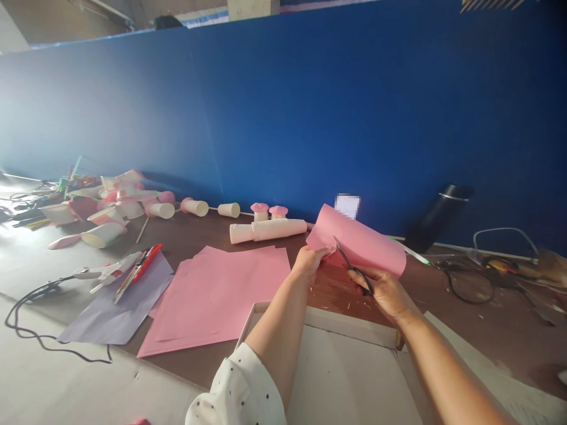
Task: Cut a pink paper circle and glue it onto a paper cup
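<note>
A curled sheet of pink paper [361, 239] stands out in front of me, right of centre. My left hand [311, 261] pinches its lower left edge. In my right hand [384, 289] are black-handled scissors [364, 282], with the fingers wrapped round the handles. Their blades point up and left, against the paper close to my left hand. Left of my left forearm lies a stack of flat pink sheets [225, 289]. Behind it a long row of nested paper cups [279, 229] rests on its side.
Pink-and-white cup pieces [106, 206] pile up at the left. A glue gun [108, 271] and a red cutter [146, 264] lie on grey paper [126, 310]. An open white box [349, 372] sits beneath my arms. A dark bottle [438, 218] and cables [469, 280] are at right.
</note>
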`<state>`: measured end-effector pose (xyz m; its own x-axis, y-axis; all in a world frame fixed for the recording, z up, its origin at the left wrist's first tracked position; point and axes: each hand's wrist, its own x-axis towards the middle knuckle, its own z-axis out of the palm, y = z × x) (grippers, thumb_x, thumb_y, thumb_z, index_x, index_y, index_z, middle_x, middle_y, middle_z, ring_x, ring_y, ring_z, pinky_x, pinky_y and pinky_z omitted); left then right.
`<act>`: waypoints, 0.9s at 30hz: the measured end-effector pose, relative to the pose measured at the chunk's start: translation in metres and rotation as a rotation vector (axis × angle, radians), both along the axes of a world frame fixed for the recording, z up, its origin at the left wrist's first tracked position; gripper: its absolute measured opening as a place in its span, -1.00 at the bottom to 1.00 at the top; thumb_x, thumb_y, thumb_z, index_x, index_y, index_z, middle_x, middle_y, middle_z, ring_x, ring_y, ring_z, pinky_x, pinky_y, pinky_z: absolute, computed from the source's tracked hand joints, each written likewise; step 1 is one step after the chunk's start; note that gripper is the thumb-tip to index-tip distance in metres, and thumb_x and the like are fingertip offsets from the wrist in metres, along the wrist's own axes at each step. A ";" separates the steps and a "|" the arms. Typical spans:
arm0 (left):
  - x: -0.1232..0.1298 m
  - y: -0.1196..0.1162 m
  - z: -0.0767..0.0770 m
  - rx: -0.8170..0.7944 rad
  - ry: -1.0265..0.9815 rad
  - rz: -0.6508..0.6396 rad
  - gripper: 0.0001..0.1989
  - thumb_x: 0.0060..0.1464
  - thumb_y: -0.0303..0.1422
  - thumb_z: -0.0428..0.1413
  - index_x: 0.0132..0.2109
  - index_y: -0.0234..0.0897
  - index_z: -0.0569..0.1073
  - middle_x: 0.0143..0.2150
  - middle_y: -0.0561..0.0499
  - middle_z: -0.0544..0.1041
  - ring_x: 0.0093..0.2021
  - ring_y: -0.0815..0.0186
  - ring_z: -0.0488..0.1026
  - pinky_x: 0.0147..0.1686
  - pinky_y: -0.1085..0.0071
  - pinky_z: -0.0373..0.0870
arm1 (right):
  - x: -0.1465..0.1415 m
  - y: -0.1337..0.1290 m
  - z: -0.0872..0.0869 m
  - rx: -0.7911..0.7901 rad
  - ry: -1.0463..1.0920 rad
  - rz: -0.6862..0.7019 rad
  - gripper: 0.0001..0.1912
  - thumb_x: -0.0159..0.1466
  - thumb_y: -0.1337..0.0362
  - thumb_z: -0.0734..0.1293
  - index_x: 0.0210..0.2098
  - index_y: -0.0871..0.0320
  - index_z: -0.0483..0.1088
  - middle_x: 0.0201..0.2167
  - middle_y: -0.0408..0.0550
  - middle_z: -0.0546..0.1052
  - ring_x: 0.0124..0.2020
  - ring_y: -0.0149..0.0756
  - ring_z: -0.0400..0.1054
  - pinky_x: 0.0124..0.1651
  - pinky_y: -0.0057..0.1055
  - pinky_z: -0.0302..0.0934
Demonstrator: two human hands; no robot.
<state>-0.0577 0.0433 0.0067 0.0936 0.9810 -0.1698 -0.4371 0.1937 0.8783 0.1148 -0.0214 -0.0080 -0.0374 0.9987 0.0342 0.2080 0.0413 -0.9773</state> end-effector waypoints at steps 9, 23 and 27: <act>-0.001 0.005 -0.004 0.005 -0.011 -0.013 -0.85 -0.25 -0.42 0.28 -0.44 -0.41 0.54 -0.55 -0.01 0.47 -0.59 0.44 0.29 -0.55 0.47 0.16 | 0.001 0.002 -0.001 -0.028 0.024 -0.028 -0.60 0.07 0.01 0.45 -0.20 0.13 0.58 -0.51 -0.16 0.39 -0.47 -0.39 0.21 -0.44 -0.46 0.09; -0.004 0.001 0.001 -0.002 -0.033 -0.016 -0.86 -0.21 -0.44 0.26 -0.38 -0.37 0.56 -0.45 -0.05 0.54 -0.40 0.27 0.46 -0.32 0.38 0.36 | -0.004 -0.002 0.007 -0.036 0.050 -0.028 -0.54 0.05 0.01 0.47 -0.14 0.15 0.58 -0.48 -0.14 0.44 -0.44 -0.39 0.20 -0.42 -0.47 0.11; -0.004 0.002 0.000 -0.002 -0.030 -0.010 -0.86 -0.20 -0.45 0.26 -0.38 -0.39 0.56 -0.48 -0.03 0.52 -0.43 0.31 0.43 -0.35 0.40 0.34 | -0.004 -0.001 0.006 -0.034 0.063 -0.024 -0.57 0.06 0.03 0.47 -0.17 0.16 0.59 -0.47 -0.14 0.43 -0.46 -0.43 0.18 -0.43 -0.48 0.09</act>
